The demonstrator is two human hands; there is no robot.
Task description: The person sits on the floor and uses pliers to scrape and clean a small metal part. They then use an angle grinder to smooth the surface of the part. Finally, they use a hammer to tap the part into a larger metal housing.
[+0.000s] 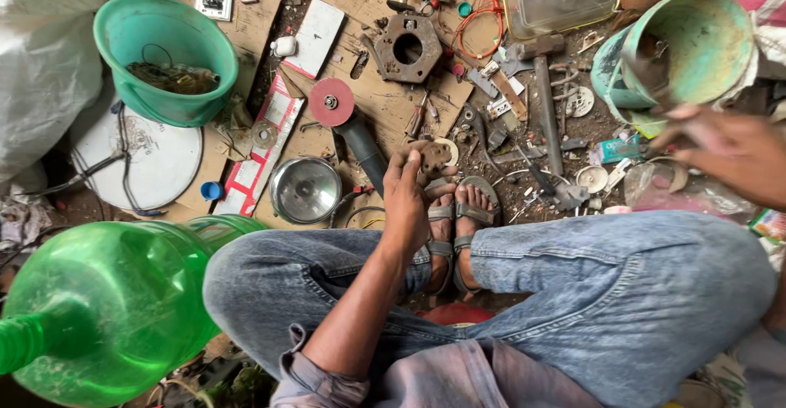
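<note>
A small rusty part (432,158) is clamped in the fingers of the left hand (407,199), held above the sandalled feet (458,220). The right hand (725,150), blurred, is spread with nothing in it beside a tipped teal bucket (696,44). A grinder (348,126) and a steel bowl (305,189) lie just beside the left hand.

grinder (348,126) left of hammer (544,97)

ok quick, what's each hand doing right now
Left hand: closed on a small rusty metal part.
Right hand: blurred beside the tilted green bucket; grip cannot be told.
</note>
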